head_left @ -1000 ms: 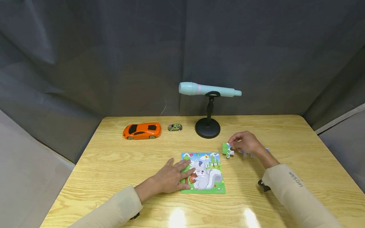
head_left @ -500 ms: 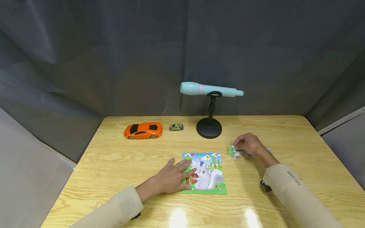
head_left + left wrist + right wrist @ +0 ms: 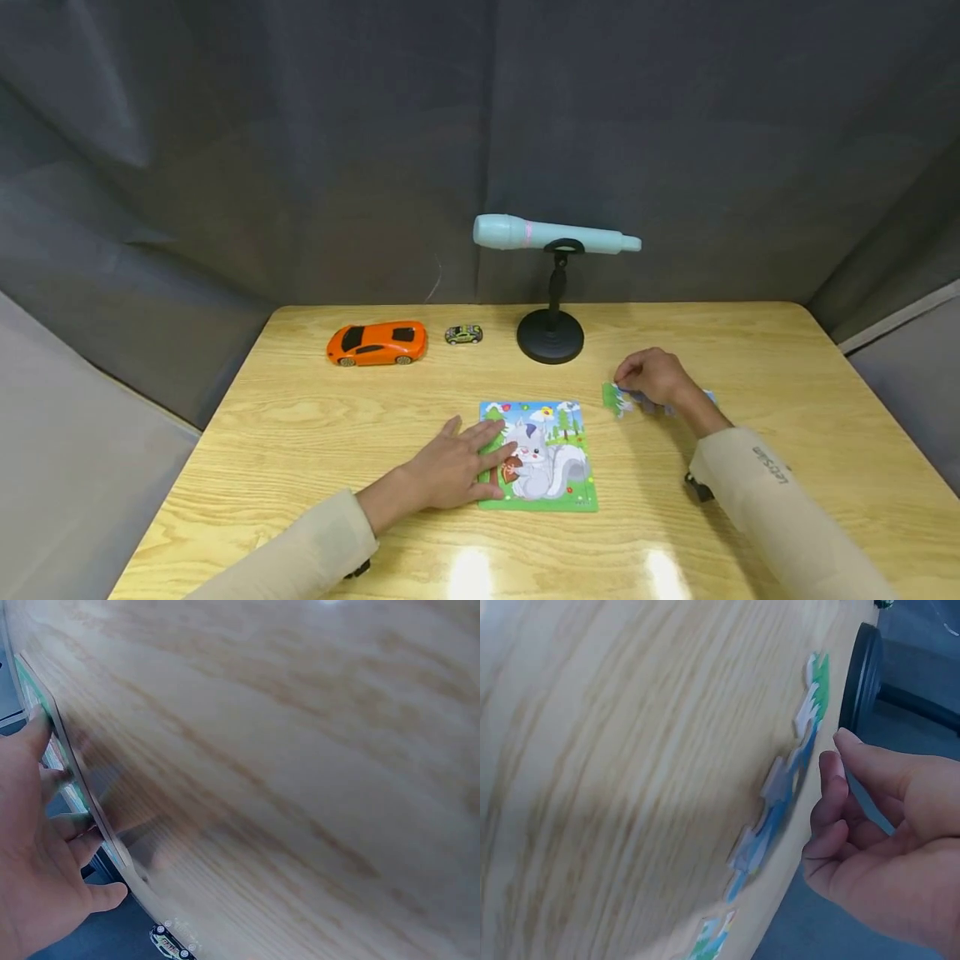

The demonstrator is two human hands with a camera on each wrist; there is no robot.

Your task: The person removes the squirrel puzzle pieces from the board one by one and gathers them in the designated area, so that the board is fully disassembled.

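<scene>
**Left hand [image 3: 453, 468] on the squirrel jigsaw [image 3: 558, 483], right hand [image 3: 654, 377] at the loose pieces [image 3: 782, 810]**

At the back left stood an orange toy car [image 3: 375, 344]. Nearer the person, the left hand lay released, gripping nothing, its fingers spread over the jigsaw's left part. The jigsaw, nearly square, had no clear long axis; its squirrel sat upright to the person, snout turned left, tail right.

Farther right, well apart from it, lay the loose pieces. The right hand's fingers were curled there, thumb and forefinger nearly meeting; whether they pinched a piece I could not tell. Careful joining seemed to call for squared edges, then light pressure straight down on each knob. The row's long axis ran left to right, a green piece [image 3: 610, 400] at its left end.
</scene>
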